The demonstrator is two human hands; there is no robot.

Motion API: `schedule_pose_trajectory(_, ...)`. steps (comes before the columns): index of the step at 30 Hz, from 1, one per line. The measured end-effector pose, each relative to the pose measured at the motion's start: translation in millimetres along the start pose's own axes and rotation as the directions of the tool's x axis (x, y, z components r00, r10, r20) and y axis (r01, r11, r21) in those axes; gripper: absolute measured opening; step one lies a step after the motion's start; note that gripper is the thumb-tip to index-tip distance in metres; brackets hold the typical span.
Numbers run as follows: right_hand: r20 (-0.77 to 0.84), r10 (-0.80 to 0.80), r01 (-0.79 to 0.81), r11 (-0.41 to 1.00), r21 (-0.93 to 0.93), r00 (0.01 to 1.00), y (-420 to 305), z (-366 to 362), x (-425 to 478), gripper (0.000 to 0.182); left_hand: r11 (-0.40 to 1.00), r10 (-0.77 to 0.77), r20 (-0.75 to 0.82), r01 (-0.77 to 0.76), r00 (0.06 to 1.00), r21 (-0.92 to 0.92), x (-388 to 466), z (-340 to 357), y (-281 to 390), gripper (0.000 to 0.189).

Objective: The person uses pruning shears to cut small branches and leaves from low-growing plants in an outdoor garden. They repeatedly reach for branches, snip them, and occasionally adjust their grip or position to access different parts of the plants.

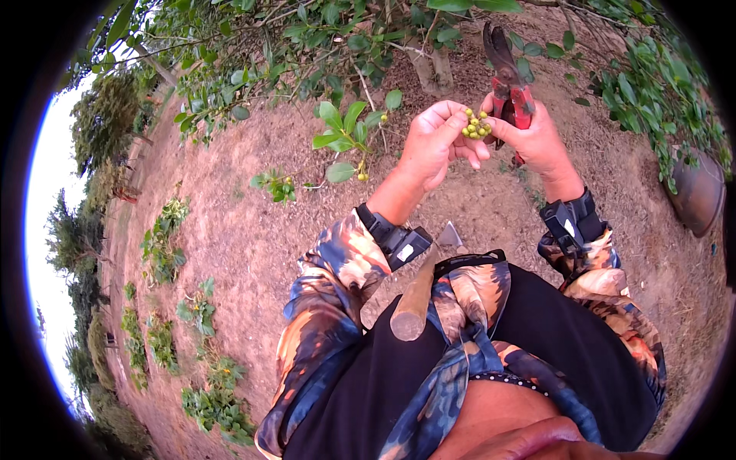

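A small cluster of green-yellow berries [476,125] is held between the fingertips of both hands. My left hand [440,138] pinches it from the left with thumb and forefinger. My right hand [532,135] touches its right side with the thumb and also holds red-handled pruning shears [509,86], whose dark blades point up, away from me. A leafy twig [342,135] with a few similar berries hangs left of my left hand. Below my hands, by my lap, is a tool with a thick wooden handle [413,305] and a pale metal blade [449,234].
Leafy branches [310,52] spread across the top, around a trunk [428,69]. More foliage [655,86] hangs at right above a rounded brown container [696,192]. Low green plants [164,241] grow on dry ground at left, with trees [106,123] beyond.
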State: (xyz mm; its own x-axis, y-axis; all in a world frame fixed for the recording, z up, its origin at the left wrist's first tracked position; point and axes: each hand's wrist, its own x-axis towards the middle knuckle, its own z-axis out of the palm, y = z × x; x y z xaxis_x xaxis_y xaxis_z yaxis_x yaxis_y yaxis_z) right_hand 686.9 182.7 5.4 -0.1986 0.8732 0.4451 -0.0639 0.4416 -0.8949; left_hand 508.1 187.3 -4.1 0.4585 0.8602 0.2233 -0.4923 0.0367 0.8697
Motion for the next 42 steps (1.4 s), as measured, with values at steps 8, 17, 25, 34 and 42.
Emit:
schedule_pose_trajectory(8,-0.021,0.077,-0.076,0.997,0.026,0.997,-0.7,3.9,1.5,0.019,0.966,-0.219,-0.070,0.226,0.973,0.124,-1.7,-4.2,-2.1,0.023)
schedule_pose_trajectory(17,-0.130,0.098,-0.088,0.993,0.080,0.987,8.8,0.9,-0.7,0.019,0.999,-0.054,-0.126,0.053,0.991,-0.010,-9.7,-15.7,-1.0,0.014)
schedule_pose_trajectory(25,-0.151,0.092,-0.078,0.992,0.096,0.984,8.8,1.9,-5.3,0.022,0.994,-0.105,-0.114,0.102,0.988,-0.032,-20.3,6.1,11.9,0.017)
schedule_pose_trajectory(34,-0.174,0.082,-0.058,0.989,0.137,0.981,6.5,10.3,-6.0,0.021,0.999,-0.018,-0.066,0.020,0.998,0.039,-18.5,10.7,9.1,0.016)
schedule_pose_trajectory(42,-0.157,0.092,-0.074,0.990,0.120,0.983,8.4,8.1,-5.8,0.021,1.000,-0.002,0.011,0.002,1.000,-0.003,-15.7,-2.0,4.8,0.013)
